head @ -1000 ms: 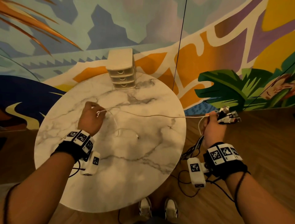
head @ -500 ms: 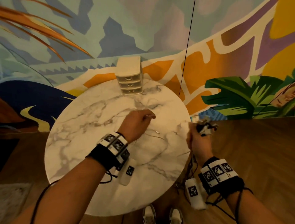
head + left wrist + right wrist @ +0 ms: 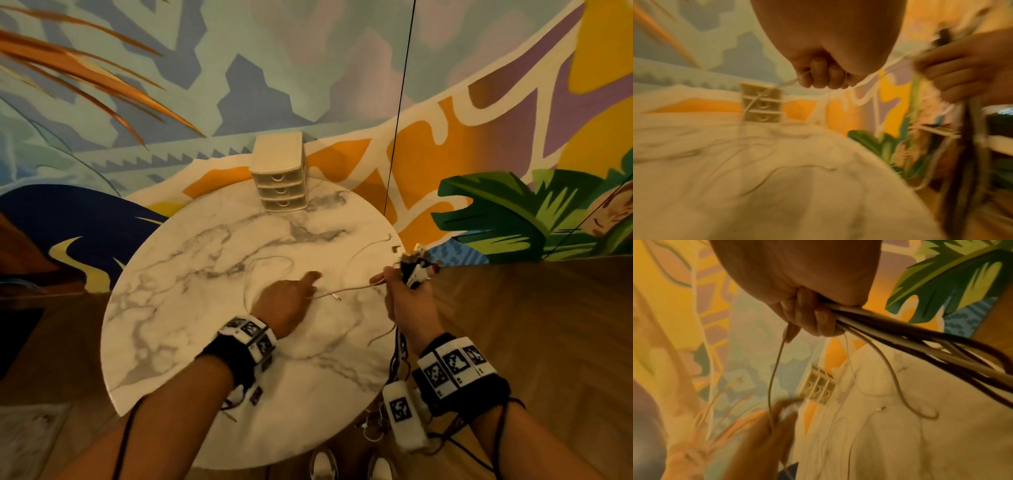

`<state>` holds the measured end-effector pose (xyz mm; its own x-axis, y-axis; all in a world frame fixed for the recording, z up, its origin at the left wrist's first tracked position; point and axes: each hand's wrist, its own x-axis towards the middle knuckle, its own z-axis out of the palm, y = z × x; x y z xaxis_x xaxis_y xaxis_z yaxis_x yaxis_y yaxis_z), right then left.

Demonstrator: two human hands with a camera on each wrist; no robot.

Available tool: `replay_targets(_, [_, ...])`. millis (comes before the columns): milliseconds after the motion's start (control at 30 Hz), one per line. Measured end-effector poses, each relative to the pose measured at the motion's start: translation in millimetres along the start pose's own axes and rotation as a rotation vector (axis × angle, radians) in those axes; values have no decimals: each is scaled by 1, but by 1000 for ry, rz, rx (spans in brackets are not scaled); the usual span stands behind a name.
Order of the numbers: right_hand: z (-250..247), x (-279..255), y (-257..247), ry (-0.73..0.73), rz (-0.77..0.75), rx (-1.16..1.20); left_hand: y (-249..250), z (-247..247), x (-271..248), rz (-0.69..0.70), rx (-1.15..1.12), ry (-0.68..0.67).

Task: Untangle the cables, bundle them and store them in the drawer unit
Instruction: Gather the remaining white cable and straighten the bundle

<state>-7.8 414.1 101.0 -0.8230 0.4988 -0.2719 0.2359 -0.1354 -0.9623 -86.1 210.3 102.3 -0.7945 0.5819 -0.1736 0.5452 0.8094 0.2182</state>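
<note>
A thin white cable (image 3: 356,289) runs between my two hands, and its slack lies in loose loops (image 3: 270,260) on the round marble table (image 3: 191,342). My left hand (image 3: 301,291) is over the table's middle, its curled fingers (image 3: 822,76) pinching that cable. My right hand (image 3: 397,287) is at the table's right edge and grips a bundle of black and white cables (image 3: 900,340); the connectors (image 3: 416,270) stick out above the fist and the rest hangs off the edge. The cream drawer unit (image 3: 281,178) stands at the far edge, all three drawers closed.
A painted mural wall rises right behind the table. A thin black cord (image 3: 397,113) hangs down just right of the drawer unit. Wooden floor (image 3: 531,325) lies to the right, and my shoes (image 3: 322,462) show under the near edge. The left wrist view is blurred.
My left hand has travelled from the table's left side to its middle, close to the right hand. The white cable, stretched taut before, now lies slack in loops. The right hand keeps its bundle.
</note>
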Motion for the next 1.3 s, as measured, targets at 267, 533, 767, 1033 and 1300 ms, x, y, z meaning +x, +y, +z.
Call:
replay_targets(267, [-37, 22, -11, 408, 36, 213, -131, -17, -22, -482, 178, 121])
replay_targets(533, [-36, 32, 11, 449, 36, 246, -128, -25, -16, -716, -89, 45])
replay_targets(767, [-59, 35, 25, 495, -22, 252, -18, -93, 17, -279, -543, 390])
replay_targets(1033, [-131, 13, 2, 681, -56, 335, 119, -119, 28, 107, -979, 259])
replay_targets(1300, [-210, -21, 7, 870, -81, 316, 213, -120, 41, 402, -1443, 104])
